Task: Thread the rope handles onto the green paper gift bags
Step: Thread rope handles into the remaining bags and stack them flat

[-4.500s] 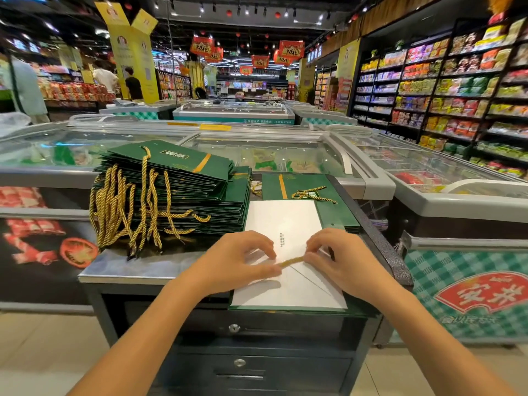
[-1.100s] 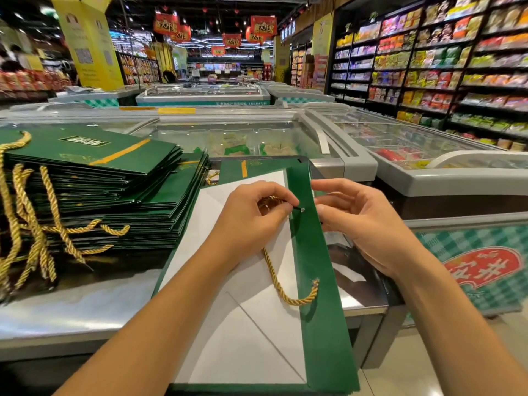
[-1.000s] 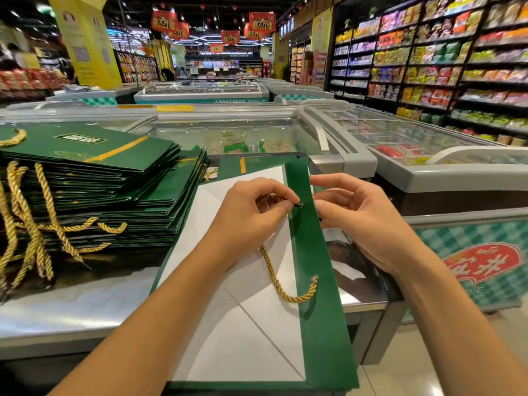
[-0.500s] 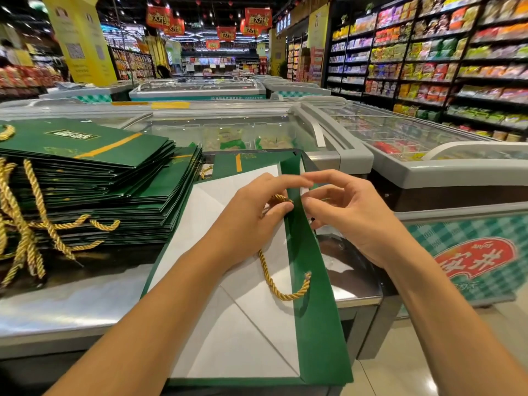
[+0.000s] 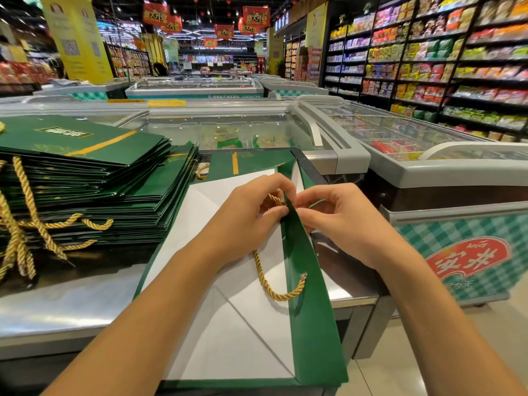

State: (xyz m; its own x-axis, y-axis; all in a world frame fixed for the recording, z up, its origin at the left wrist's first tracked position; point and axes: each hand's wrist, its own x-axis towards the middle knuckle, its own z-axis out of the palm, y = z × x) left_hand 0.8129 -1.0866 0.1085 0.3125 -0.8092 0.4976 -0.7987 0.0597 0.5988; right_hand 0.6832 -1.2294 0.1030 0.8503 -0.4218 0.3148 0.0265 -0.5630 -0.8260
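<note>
On the desk [image 5: 71,312], the gold rope [image 5: 267,284] runs near-to-far along the flat bag's raised green flap [image 5: 303,281], its far end pinched by the left hand [image 5: 251,221], right hand [image 5: 340,221] pinching opposite.

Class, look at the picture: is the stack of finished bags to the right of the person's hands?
No, the stack lies left of both the left hand and right hand.

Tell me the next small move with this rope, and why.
Probably pull the rope end through the flap with the right hand. The near end of the gold rope already sits in the lower hole of the green flap, and the left hand pinches the far end against the flap's upper part, where the right fingers wait on the other side.
</note>
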